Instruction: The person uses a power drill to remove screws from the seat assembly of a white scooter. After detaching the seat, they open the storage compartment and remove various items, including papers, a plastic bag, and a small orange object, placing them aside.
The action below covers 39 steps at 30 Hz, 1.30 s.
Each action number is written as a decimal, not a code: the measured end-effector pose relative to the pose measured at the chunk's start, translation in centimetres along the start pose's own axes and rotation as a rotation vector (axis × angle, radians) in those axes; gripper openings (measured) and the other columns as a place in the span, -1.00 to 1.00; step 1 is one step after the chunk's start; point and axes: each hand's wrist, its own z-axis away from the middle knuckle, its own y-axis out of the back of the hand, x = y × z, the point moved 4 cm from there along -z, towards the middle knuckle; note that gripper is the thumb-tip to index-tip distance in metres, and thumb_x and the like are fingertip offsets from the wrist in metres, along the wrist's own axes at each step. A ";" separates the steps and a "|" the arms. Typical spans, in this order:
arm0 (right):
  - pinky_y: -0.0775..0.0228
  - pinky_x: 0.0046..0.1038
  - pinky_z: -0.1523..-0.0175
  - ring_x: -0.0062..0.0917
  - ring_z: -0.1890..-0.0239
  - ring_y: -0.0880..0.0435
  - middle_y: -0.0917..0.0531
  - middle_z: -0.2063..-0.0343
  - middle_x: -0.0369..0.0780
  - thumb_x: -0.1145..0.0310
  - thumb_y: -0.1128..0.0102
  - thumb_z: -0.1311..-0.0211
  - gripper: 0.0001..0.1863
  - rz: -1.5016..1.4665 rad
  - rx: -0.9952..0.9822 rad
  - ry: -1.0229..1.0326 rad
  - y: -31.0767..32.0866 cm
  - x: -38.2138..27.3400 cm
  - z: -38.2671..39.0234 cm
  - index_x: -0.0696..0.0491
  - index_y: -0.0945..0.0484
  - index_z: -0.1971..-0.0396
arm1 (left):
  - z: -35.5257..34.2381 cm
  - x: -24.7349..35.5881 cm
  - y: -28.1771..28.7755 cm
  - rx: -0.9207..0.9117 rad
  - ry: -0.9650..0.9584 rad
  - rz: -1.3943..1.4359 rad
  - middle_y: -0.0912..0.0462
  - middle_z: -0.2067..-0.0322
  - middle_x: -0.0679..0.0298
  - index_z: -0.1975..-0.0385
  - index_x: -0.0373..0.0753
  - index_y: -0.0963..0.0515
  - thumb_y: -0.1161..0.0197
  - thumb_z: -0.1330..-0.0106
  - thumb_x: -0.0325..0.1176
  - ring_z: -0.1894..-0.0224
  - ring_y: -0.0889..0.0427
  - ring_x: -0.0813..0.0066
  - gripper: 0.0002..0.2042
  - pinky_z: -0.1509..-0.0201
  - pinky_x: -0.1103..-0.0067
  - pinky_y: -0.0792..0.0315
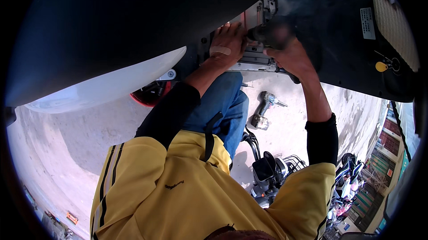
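My left hand [228, 41], with an adhesive strip on its back, lies with fingers stretched over the metal frame [254, 67] of a vehicle. Its thumb side is close to the front of a dark power drill [266, 35]. Wrapped round that drill is my right hand [292, 59], the drill's nose pointing left toward my left hand. Part of the drill is blurred, and its tip and whatever it meets cannot be made out. Beside my right hand stands a black panel [330, 30] with a white label [368, 23].
A second cordless power tool [265, 109] lies on the pale floor below the frame. A red-rimmed round tray [151, 93] sits left of my knee. Overhead spreads a large dark panel [111, 26] above a white curved one [111, 84]. A yellow-tagged key [381, 66] hangs at right.
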 end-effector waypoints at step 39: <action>-0.56 -0.52 0.43 -0.59 0.56 -0.63 -0.61 0.52 -0.29 0.17 -0.42 -0.35 -0.62 -1.551 -0.137 -0.449 -10.7 7.9 5.0 0.18 -0.59 0.10 | -0.6 -2.5 -4.8 0.072 0.151 0.181 -0.71 0.17 0.31 0.29 -0.15 -0.72 -0.33 -0.21 -0.48 0.00 -0.65 0.28 -0.89 -0.23 0.27 -0.34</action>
